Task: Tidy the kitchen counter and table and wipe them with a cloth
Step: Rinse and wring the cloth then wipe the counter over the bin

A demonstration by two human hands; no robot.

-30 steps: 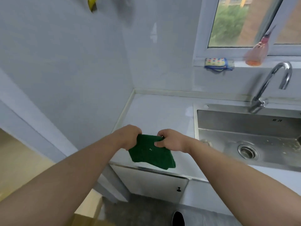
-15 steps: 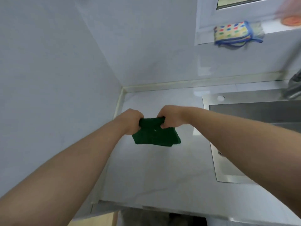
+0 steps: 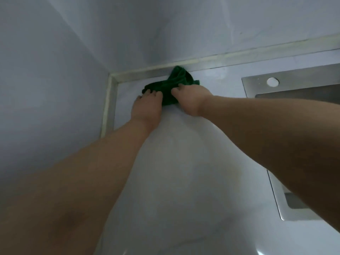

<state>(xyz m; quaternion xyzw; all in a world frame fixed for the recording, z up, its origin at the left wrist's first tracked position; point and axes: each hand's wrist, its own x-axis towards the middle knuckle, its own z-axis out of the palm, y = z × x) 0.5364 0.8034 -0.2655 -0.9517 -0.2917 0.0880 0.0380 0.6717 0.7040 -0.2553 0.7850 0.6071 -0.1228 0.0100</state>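
My left grip [image 3: 147,105] lies flat on the green cloth [image 3: 176,78]. The fingers are spread and fairly straight, their tips press on the cloth's near-left edge, and the thumb is splayed out on the side away from my other hand. My right grip [image 3: 190,100] sits just beside it, touching the same cloth. Its thumb points toward the left grip and its fingers reach forward over the fabric, but I cannot tell whether they curl into the cloth or only press on it.

The cloth is bunched and crumpled. A fold runs down between my two grips, and the rest is heaped just beyond my fingertips on the pale desk [image 3: 174,162]. Its far end touches the light trim strip [image 3: 202,60] where the desk meets the back wall [image 3: 184,24].

Out past my left grip the trim turns a corner and runs back toward me along the side wall [image 3: 46,80]. Well off to the side of my right grip is the steel sink rim [image 3: 257,83], with a round white cap [image 3: 272,81] set in it. My right forearm crosses over the sink.
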